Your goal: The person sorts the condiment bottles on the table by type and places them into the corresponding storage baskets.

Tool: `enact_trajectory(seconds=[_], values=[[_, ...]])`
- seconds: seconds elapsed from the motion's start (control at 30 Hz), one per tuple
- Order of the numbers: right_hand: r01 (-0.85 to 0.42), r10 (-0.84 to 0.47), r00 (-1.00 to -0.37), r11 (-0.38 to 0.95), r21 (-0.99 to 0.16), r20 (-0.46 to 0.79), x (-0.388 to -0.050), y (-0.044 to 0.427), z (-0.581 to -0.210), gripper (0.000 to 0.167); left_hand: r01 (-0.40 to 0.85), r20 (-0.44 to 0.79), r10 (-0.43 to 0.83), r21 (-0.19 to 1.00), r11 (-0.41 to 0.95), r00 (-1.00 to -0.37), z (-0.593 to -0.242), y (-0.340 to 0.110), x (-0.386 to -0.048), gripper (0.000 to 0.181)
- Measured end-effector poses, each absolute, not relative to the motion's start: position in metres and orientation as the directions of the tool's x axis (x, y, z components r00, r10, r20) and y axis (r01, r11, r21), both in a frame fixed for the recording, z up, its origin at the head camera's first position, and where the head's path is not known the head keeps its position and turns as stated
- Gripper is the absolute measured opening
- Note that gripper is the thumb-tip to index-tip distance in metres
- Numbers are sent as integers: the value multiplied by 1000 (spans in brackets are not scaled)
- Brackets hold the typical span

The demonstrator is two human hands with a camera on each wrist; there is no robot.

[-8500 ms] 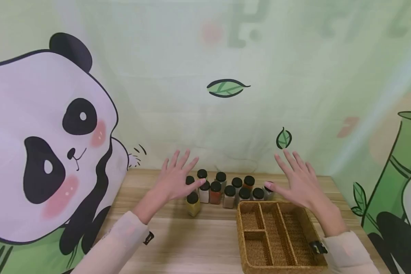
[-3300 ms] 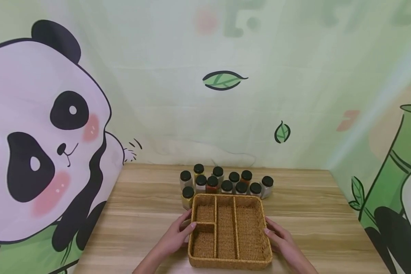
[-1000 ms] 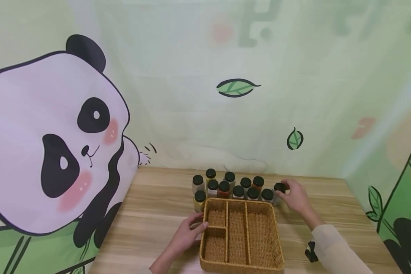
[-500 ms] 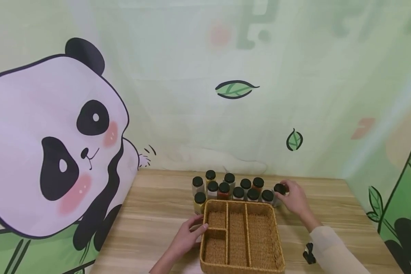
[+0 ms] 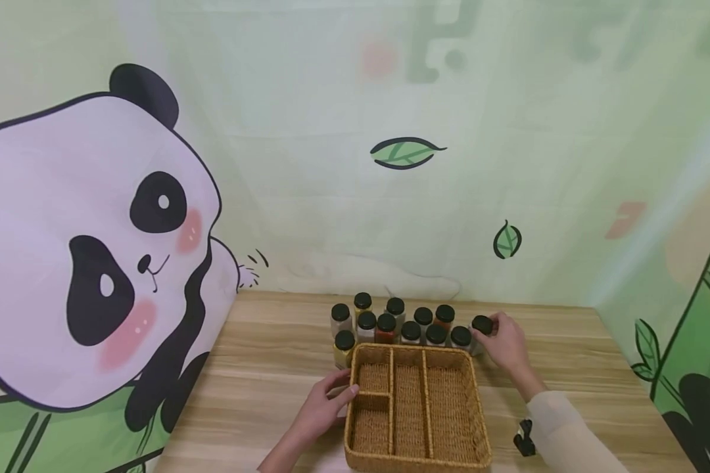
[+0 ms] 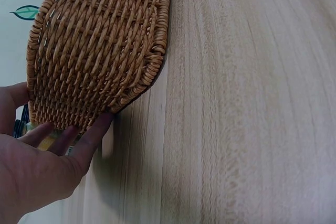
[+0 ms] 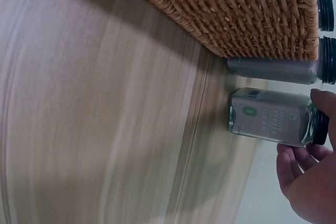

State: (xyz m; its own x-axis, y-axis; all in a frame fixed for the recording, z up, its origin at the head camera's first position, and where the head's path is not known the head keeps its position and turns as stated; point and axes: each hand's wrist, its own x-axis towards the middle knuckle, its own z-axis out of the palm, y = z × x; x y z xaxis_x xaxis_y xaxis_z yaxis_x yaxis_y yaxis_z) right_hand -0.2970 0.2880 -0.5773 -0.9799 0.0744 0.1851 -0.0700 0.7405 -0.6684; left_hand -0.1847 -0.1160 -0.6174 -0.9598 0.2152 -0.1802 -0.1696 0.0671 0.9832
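A woven wicker basket [image 5: 428,420] with several compartments lies on the table in the head view. My left hand [image 5: 321,407] holds its left side, thumb at the rim and fingers against the outer wall; the left wrist view shows the fingers [image 6: 90,141] low on the weave. Beyond the basket's far right corner, my right hand [image 5: 505,343] grips a spice jar by its black lid. In the right wrist view this white pepper jar [image 7: 270,117] is upright relative to the table, label showing. Whether its base touches the table I cannot tell.
Several black-lidded spice jars [image 5: 386,328] stand grouped behind the basket, some partly hidden by its rim. One yellow-filled jar [image 5: 344,348] is close to its far left corner. A panda-printed cloth [image 5: 307,197] rises behind the wooden table [image 5: 260,368].
Since the oldest frame, the basket has moved left, and both hands have come down. My right hand has left the basket's right side and taken the jar's lid. The last second shows hardly any motion.
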Motion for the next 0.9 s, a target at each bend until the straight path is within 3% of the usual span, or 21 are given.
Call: enact_trajectory(seconds=[0.23,0.5,0.73,0.9], values=[[-53,97,-980,715,-697,173,-293,285,-583,44,-164,-177,210,983,78,-961,-615,-118,-183,62],[-92,73,-972,757,-647,224,-296,291,-574,40,-160,-171,208,985,69,-963,-615,-112,-183,64],[-183,-33,-968,771,-610,249,-300,307,-550,39,-165,-172,200,985,52,-965,-614,-112,-181,60],[-228,-139,-972,763,-604,191,-294,321,-521,42,-157,-165,203,986,54,-965,-613,-112,-180,59]])
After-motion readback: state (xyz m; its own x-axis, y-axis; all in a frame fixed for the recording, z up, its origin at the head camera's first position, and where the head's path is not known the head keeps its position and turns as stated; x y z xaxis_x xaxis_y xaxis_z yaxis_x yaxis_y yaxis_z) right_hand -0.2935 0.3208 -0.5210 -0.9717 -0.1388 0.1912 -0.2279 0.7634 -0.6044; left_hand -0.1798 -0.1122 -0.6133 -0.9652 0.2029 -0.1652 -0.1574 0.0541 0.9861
